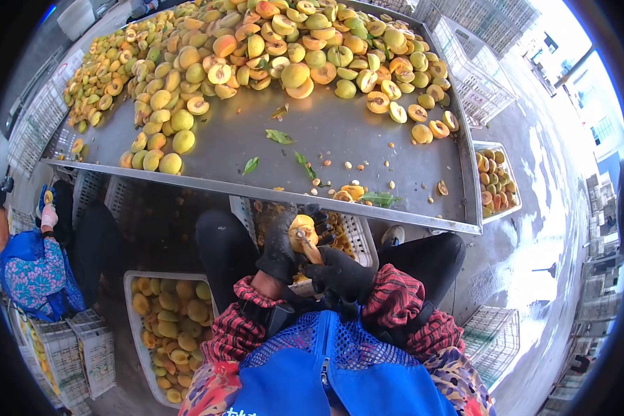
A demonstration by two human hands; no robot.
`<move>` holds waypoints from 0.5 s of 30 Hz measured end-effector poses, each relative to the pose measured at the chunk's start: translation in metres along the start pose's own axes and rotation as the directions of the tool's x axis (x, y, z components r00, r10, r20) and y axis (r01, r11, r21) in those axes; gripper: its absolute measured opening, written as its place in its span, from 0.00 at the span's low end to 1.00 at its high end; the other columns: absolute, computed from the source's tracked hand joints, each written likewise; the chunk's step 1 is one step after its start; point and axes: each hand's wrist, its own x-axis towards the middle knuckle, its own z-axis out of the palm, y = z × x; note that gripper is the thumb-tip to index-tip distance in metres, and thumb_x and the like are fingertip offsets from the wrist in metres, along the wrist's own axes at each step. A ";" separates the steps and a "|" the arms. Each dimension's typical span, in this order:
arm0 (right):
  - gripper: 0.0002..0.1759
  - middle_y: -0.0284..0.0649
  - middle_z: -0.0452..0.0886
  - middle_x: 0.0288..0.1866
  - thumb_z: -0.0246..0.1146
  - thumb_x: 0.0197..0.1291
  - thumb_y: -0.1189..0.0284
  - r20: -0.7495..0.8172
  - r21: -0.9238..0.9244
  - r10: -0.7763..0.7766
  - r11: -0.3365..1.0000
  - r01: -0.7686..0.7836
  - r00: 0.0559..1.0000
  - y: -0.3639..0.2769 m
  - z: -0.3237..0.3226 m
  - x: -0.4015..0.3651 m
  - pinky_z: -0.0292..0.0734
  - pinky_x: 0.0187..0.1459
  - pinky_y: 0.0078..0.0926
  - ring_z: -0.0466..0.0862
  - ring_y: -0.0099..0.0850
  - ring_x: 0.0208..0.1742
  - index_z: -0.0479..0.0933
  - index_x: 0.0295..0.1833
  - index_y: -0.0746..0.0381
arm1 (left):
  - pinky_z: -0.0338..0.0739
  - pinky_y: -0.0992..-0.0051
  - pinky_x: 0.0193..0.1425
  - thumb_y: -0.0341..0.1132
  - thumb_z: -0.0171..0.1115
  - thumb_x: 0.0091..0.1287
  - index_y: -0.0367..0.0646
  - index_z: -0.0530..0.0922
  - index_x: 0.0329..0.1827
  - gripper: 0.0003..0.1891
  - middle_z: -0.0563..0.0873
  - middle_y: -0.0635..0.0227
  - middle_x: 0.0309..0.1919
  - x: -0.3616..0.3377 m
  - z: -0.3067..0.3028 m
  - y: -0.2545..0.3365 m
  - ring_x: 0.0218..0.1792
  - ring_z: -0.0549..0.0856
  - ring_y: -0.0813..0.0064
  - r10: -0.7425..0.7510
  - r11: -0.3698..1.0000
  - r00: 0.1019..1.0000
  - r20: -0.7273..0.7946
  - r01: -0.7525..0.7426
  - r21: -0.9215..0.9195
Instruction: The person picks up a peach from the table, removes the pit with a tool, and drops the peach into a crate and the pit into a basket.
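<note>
My left hand (279, 248), in a dark glove, is closed around a yellow peach (303, 232) above the crate between my knees. My right hand (341, 274), in a black glove, grips a small tool with a light wooden handle (312, 254). Its upper end meets the peach, and the working tip is hidden there. Below both hands, a white plastic crate (367, 244) holds brownish-yellow pieces, partly covered by my gloves.
A metal table (236, 139) ahead carries a large heap of halved peaches (277, 48), loose pits and leaves. Fruit-filled crates stand at lower left (130, 305) and right (514, 182). A co-worker (38, 267) sits at left. Stacked crates (475, 83) stand at upper right.
</note>
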 end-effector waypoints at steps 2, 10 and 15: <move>0.14 0.33 0.72 0.20 0.58 0.62 0.62 0.073 0.192 0.012 0.981 -0.026 0.997 0.001 0.002 0.001 0.64 0.12 0.21 0.70 0.21 0.11 0.68 0.45 0.61 | 0.79 0.78 0.38 0.33 0.55 0.65 0.39 0.75 0.43 0.09 0.81 0.66 0.35 -0.019 0.047 0.015 0.32 0.81 0.78 0.069 0.995 0.993 -0.096 -0.062 0.072; 0.11 0.33 0.73 0.22 0.57 0.62 0.66 -0.080 0.003 -0.016 1.000 0.016 0.997 0.000 0.004 0.003 0.65 0.14 0.21 0.71 0.21 0.13 0.68 0.45 0.61 | 0.77 0.73 0.44 0.35 0.60 0.60 0.40 0.75 0.43 0.11 0.81 0.65 0.38 -0.019 0.040 0.010 0.40 0.82 0.72 0.292 0.856 0.953 -0.076 -0.225 0.465; 0.14 0.40 0.78 0.27 0.57 0.59 0.68 -0.162 -0.387 -0.180 0.916 0.105 0.970 0.023 -0.006 0.016 0.73 0.26 0.32 0.80 0.31 0.25 0.68 0.47 0.64 | 0.76 0.72 0.44 0.34 0.66 0.52 0.41 0.75 0.40 0.14 0.81 0.66 0.35 -0.013 0.036 0.011 0.38 0.81 0.72 0.334 0.569 0.942 0.033 -0.230 0.789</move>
